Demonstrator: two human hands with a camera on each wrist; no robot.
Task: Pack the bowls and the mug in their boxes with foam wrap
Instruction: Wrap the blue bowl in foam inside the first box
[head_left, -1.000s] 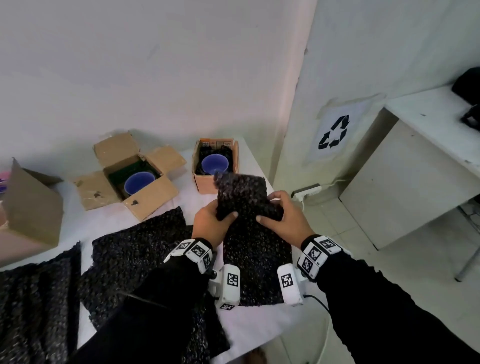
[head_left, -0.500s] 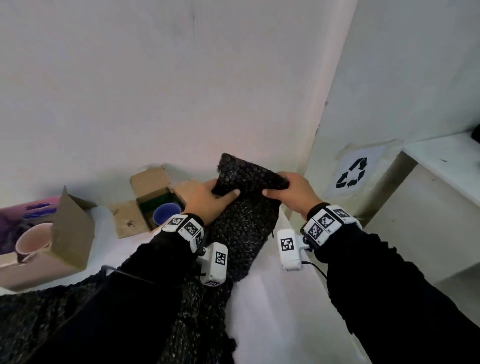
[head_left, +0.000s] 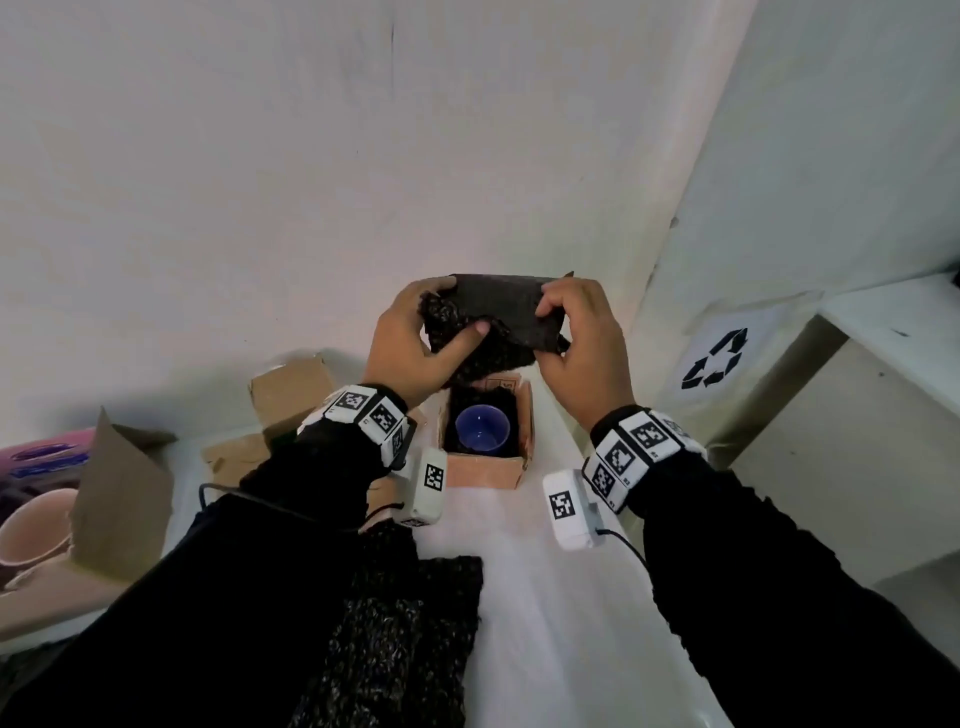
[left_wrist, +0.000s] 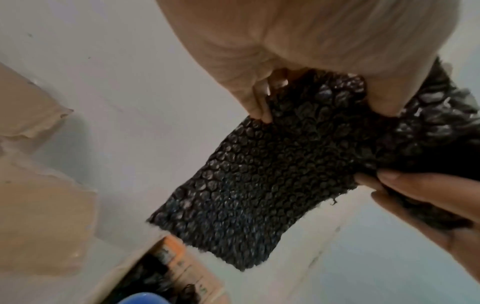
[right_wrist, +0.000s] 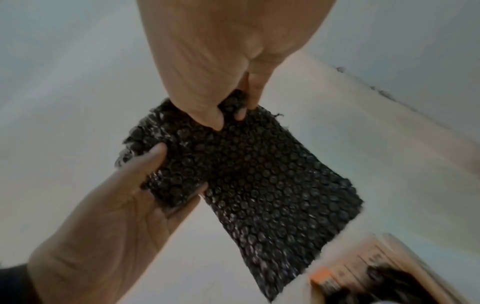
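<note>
A folded piece of black bubble wrap (head_left: 493, 322) hangs in the air, held by both hands. My left hand (head_left: 415, 343) grips its left edge between thumb and fingers. My right hand (head_left: 576, 332) pinches its right edge. In the wrist views the wrap (left_wrist: 259, 185) (right_wrist: 259, 181) droops from the fingers. Just below it stands a small open cardboard box (head_left: 483, 470) lined with black wrap, with a blue bowl (head_left: 480, 428) inside. At the far left a pink mug (head_left: 26, 525) shows beside a large box (head_left: 119, 499).
Another open cardboard box (head_left: 291, 395) sits behind my left wrist, mostly hidden. More black bubble wrap (head_left: 405, 634) lies on the white table (head_left: 545, 597) near me. The wall is close behind; a white cabinet (head_left: 857, 415) with a recycling sign (head_left: 717, 358) stands at right.
Both hands lifted the wrap clear of the table and carried it forward above the small box, folding it shorter. The view tilted up and closer.
</note>
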